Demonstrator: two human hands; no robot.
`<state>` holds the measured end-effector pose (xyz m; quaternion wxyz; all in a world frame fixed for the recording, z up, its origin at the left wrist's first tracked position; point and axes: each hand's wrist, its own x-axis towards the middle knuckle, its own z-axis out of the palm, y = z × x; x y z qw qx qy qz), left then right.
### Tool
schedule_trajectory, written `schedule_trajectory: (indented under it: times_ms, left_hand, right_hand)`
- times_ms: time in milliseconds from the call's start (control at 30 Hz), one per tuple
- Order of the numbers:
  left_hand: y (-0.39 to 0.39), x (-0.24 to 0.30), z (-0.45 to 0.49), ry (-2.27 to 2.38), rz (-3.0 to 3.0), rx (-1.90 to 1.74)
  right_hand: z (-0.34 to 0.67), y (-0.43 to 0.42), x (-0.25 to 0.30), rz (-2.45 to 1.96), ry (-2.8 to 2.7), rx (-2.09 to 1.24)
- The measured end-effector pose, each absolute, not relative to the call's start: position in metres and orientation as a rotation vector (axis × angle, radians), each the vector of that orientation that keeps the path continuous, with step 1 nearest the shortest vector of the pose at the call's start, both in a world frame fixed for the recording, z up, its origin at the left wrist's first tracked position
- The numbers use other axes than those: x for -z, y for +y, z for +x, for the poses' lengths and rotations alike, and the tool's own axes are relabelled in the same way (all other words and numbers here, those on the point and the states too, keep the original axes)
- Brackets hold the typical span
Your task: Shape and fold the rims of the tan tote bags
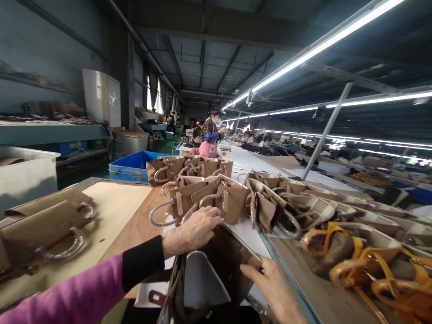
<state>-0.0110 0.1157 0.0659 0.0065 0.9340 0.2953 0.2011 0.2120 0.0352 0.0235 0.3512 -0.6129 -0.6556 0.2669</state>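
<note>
The right hand (272, 285) pinches the open bag (232, 258) by its rim. The left hand (195, 229) is at the open bag's far corner, its grip unclear. Brown bags (232, 198) stand beyond.

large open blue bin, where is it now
The blue bin sits left of centre in the head view, beyond the far edge of the table, just left of and partly behind the middle tan bags.

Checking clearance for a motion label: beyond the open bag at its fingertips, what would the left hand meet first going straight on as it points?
Probably the upright tan bag standing beyond the open bag, roughly in line with the left hand; depth between them is unclear.
</note>
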Motion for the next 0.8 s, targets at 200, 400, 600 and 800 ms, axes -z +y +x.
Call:
schedule_trajectory:
  times_ms: [200, 400, 600, 800]
  left_hand:
    - [0.116, -0.064, -0.015, 0.988, 2.92, -0.494]
    - [0.124, -0.062, -0.009, 0.956, 2.901, -0.456]
    - [0.135, -0.061, -0.004, 0.97, 2.787, -0.433]
    - [0.135, -0.066, -0.009, 1.001, 2.608, -0.526]
  right_hand:
    - [0.224, 0.035, -0.016, -1.575, -1.681, -0.853]
    - [0.22, 0.036, -0.013, -1.659, -1.7, -0.675]
    - [0.208, 0.039, -0.005, -1.771, -1.737, -0.305]
    - [0.213, 0.046, -0.026, -1.76, -1.936, -0.21]
